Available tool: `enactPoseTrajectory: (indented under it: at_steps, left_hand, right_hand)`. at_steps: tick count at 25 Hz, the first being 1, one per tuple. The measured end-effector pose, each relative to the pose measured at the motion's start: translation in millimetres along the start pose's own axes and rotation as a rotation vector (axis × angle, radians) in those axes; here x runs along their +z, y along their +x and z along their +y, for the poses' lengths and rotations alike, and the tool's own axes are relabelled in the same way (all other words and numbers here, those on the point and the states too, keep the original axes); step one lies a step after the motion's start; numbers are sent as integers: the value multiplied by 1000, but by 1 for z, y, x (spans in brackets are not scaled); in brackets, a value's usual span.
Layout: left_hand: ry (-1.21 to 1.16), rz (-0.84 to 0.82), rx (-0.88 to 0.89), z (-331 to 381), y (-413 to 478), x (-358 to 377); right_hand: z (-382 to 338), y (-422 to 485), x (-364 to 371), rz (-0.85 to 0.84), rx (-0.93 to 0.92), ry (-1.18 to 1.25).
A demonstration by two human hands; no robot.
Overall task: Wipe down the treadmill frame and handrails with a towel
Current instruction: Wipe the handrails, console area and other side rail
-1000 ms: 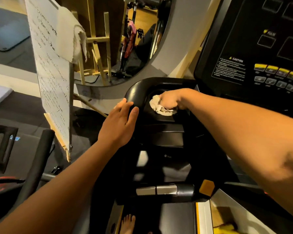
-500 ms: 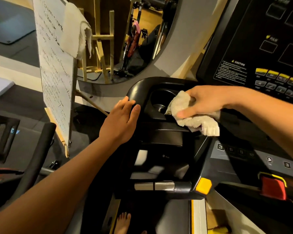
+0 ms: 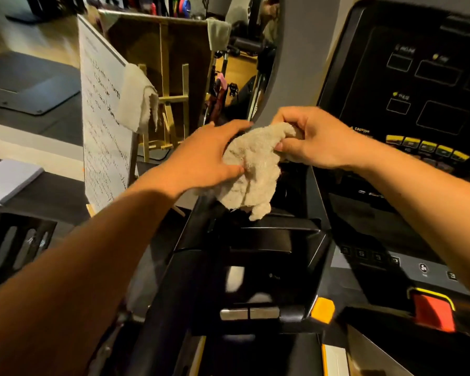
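Observation:
A crumpled beige towel (image 3: pixel 251 172) hangs in the air above the black treadmill frame (image 3: pixel 244 248), held between both hands. My right hand (image 3: pixel 315 139) pinches its upper right corner with curled fingers. My left hand (image 3: pixel 209 156) grips its left side, thumb pressed onto the cloth and fingers behind it. The towel's lower edge dangles just above the console's left tray. The treadmill's dark control console (image 3: pixel 407 104) with yellow buttons rises at the right. A silver-and-black handrail grip (image 3: pixel 250 313) lies lower centre.
A whiteboard on a wooden easel (image 3: pixel 103 126) stands left of the treadmill with another towel (image 3: pixel 137 101) draped over it. A red stop button (image 3: pixel 433 310) and a yellow tab (image 3: pixel 322 309) sit at lower right. Exercise bikes stand behind.
My right hand lifted the towel out of the cup holder and up off the frame. My left hand left the frame's rim and took hold of the towel's left side.

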State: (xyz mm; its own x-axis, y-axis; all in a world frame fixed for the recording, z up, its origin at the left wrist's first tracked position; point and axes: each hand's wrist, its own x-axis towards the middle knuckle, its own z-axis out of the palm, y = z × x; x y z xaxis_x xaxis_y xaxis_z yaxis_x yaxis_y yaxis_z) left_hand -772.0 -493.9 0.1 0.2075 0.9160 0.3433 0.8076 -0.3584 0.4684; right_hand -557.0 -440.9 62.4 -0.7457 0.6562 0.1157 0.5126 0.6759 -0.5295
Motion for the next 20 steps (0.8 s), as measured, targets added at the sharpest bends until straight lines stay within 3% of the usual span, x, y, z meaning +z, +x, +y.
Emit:
enactPoseTrajectory:
  at_steps: [2, 4, 5, 9, 11, 14, 16, 18, 20]
  left_hand:
    - [117, 37, 11, 0, 6, -10]
    - [297, 39, -4, -2, 2, -11]
    - [339, -11, 15, -1, -4, -7]
    - [278, -464, -65, 15, -41, 45]
    - [272, -436, -37, 14, -54, 60]
    - [156, -323, 23, 0, -59, 64]
    - [85, -347, 7, -11, -58, 63]
    - [73, -352, 12, -12, -56, 63]
    - [113, -277, 108, -9, -55, 67]
  right_hand:
    - [8, -8, 0, 101, -37, -237]
    - [30, -21, 8, 46, 31, -382]
    - [43, -30, 18, -50, 83, -395]
    - [63, -50, 65, -467, 331, -359]
    - [52, -39, 72, -595, 457, -274]
    - [37, -7, 87, -726, 577, 90]
    - [34, 10, 102, -770, 618, 304]
    - [34, 13, 111, -731, 660, 357]
    - [36, 6, 115, -611, 598, 157]
